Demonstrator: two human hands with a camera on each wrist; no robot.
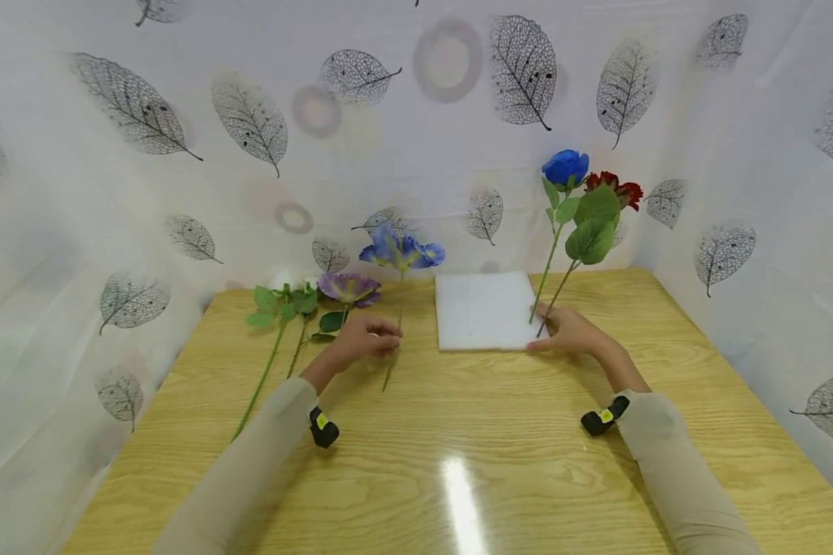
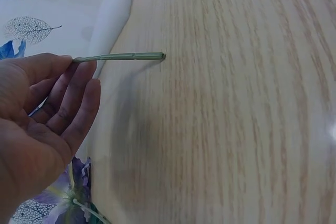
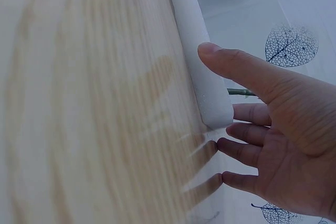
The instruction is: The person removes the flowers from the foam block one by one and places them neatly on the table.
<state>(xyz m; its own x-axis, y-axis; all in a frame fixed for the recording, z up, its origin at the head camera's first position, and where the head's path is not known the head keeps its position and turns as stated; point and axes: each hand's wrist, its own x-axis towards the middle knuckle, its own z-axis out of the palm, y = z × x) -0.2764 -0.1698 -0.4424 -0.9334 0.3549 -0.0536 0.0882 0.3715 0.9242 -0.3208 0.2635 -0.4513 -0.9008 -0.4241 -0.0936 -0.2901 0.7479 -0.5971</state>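
Observation:
My left hand [image 1: 368, 339] pinches the thin green stem [image 2: 121, 56] of a blue artificial flower [image 1: 399, 253] between thumb and index finger. The flower is upright, slightly tilted, and its bare stem end points down above the table. At the right side of a white foam block [image 1: 482, 312], my right hand [image 1: 569, 330] grips the edge, thumb at the front and fingers round the side. A blue rose [image 1: 566, 169] and a red flower [image 1: 630, 194] with large green leaves stand in the block's right part. Their stem bottoms are close to the right fingers.
Left of my left hand lie a purple flower [image 1: 349, 289] and two more leafy green stems [image 1: 260, 378], whose heads are hard to make out against the curtain. The wooden table [image 1: 416, 447] meets a pale leaf-patterned curtain [image 1: 403, 154] at the back and sides.

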